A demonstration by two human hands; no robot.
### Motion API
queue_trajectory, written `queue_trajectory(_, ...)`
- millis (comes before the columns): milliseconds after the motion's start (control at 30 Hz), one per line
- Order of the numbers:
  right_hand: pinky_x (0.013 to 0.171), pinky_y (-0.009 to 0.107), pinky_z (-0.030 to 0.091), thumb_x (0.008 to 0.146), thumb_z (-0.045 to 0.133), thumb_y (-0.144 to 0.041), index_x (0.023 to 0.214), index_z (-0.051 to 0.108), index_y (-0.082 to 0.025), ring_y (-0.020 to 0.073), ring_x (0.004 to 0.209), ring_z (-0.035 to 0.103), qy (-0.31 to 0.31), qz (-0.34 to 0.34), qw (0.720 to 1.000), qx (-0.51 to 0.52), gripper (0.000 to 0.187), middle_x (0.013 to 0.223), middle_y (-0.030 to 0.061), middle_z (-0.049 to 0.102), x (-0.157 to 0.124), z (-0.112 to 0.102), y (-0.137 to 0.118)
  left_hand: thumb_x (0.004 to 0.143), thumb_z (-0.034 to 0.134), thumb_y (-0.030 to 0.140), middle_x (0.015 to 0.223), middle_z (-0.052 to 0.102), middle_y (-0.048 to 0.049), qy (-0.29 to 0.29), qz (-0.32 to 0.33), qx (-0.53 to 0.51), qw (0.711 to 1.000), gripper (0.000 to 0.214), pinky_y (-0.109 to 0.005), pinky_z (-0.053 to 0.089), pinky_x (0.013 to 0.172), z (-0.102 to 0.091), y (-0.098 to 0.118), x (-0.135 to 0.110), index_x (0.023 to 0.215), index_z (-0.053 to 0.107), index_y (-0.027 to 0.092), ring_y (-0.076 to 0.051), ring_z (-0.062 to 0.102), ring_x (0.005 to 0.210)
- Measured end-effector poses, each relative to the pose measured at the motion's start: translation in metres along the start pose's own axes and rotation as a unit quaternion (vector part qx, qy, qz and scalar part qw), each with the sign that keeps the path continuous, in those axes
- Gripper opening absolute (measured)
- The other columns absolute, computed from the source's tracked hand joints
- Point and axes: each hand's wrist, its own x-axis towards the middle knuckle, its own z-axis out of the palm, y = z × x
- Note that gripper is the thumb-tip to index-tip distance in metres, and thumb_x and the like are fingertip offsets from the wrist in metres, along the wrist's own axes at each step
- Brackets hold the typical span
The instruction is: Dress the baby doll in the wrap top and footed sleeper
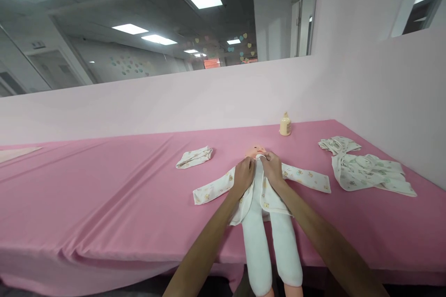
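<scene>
A baby doll (257, 190) in white lies on its back, its head away from me and its legs over the table's near edge. It wears a white patterned baby jacket (214, 187), open down the front, with both sleeves spread sideways. At the doll's neck, my left hand (244, 174) closes on the left side of the jacket's collar. Close beside it, my right hand (272, 167) pinches the collar's other side. The fingertips almost meet below the chin. My hands cover part of the chest and neck.
A pink cloth (132, 195) covers the table. Behind the doll lies a folded patterned garment (194, 157). Rumpled baby clothes (369, 169) lie at the right, and a cream pump bottle (285, 125) stands near the wall (174, 102).
</scene>
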Motion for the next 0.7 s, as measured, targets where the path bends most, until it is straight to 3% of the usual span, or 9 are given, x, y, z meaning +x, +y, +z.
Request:
queue_trajectory(200,0.073,0.03,0.046,0.072,0.051,-0.03,0.082,0.066,-0.019,0.0203,0.075,0.061,-0.007,-0.014,1.0,0.02,0.021,0.081,0.0034,0.07,-0.0029,-0.0018,0.0032,0.092,0.041,0.021,0.089,0.07,-0.0068,-0.007,-0.014,-0.028,0.999,0.024,-0.028,0.039,0.072,-0.0033,0.0036,0.0012,0.091,0.064,0.017,-0.02,0.062,0.083)
queue_trajectory(367,0.074,0.031,0.046,0.073,0.051,-0.029,0.081,0.065,-0.019,0.0205,0.075,0.061,0.005,-0.02,1.0,0.014,0.019,0.08,0.0033,0.07,-0.0038,-0.0026,0.0051,0.092,0.042,0.025,0.075,0.067,-0.0048,-0.008,-0.043,-0.04,0.998,0.026,-0.028,0.037,0.065,-0.0055,0.0071,-0.0006,0.076,0.061,0.017,-0.018,0.059,0.072)
queue_trajectory(533,0.073,0.031,0.047,0.073,0.05,-0.03,0.081,0.064,-0.02,0.0212,0.078,0.062,0.017,-0.022,1.0,0.008,0.019,0.084,0.0045,0.071,-0.003,-0.0024,0.0071,0.091,0.044,0.023,0.089,0.069,-0.0058,-0.011,-0.053,-0.07,0.996,0.019,-0.029,0.04,0.073,-0.0066,0.0086,-0.0032,0.087,0.061,0.017,-0.019,0.061,0.083)
queue_trajectory(700,0.073,0.032,0.048,0.073,0.05,-0.031,0.08,0.063,-0.021,0.0226,0.082,0.063,0.004,-0.006,1.0,0.008,0.018,0.085,0.005,0.071,-0.0043,-0.0027,0.0066,0.092,0.043,0.026,0.088,0.069,-0.0058,-0.013,-0.051,-0.063,0.997,0.018,-0.03,0.041,0.074,-0.0052,0.0072,-0.0045,0.086,0.058,0.017,-0.02,0.062,0.086)
